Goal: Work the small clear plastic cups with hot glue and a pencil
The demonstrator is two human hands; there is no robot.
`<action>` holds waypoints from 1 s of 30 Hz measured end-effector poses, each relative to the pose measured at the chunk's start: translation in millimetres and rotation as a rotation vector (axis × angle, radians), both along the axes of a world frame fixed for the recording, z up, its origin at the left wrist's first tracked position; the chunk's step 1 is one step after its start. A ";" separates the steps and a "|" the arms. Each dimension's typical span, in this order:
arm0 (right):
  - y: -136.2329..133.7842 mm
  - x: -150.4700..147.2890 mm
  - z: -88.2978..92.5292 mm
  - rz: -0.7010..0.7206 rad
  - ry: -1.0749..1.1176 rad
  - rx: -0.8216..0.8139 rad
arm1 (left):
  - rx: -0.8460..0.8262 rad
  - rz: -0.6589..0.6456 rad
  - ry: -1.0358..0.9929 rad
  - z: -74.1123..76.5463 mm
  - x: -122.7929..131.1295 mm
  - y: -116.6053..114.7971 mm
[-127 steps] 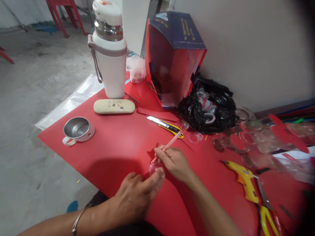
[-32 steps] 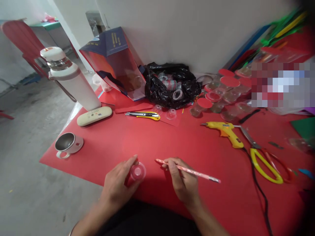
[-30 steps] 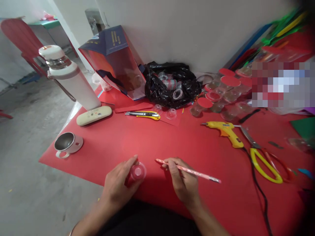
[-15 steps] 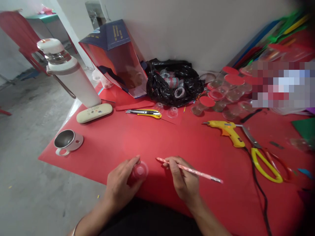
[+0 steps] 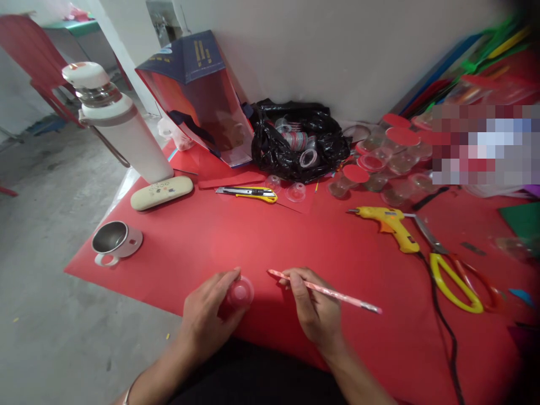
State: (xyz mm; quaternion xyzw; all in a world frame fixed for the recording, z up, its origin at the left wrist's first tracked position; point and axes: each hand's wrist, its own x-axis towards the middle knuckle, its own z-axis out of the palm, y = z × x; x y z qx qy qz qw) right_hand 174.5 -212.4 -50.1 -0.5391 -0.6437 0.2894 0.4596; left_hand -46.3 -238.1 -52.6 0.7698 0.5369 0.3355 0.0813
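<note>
My left hand point(image 5: 211, 315) is curled around a small clear plastic cup point(image 5: 241, 291), which rests on the red sheet point(image 5: 189, 236) covering the table. To its right, my right hand point(image 5: 314, 306) pinches a pink patterned pencil point(image 5: 333, 293). The pencil's tip points left, just above or on the red surface; whether it touches cannot be told. Its eraser end sticks out to the right of the hand.
Beyond my hands lie a yellow cutter point(image 5: 253, 194), a pencil case point(image 5: 162, 193) and a black bag point(image 5: 295, 163) of cups. A mug point(image 5: 130, 239) and tall bottle point(image 5: 126, 135) stand left. A glue gun point(image 5: 390, 222) with cord and scissors point(image 5: 453, 284) lie right.
</note>
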 end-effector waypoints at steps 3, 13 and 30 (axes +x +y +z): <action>-0.2 0.3 -0.2 0.001 -0.010 -0.006 | -0.004 -0.012 -0.005 0.8 -0.2 0.1; -0.9 -0.2 0.1 -0.005 -0.021 -0.020 | -0.033 -0.040 -0.016 1.3 -0.5 -0.8; -1.5 -0.5 -0.9 -0.006 -0.023 -0.005 | 0.363 -0.061 0.050 8.6 2.6 -13.5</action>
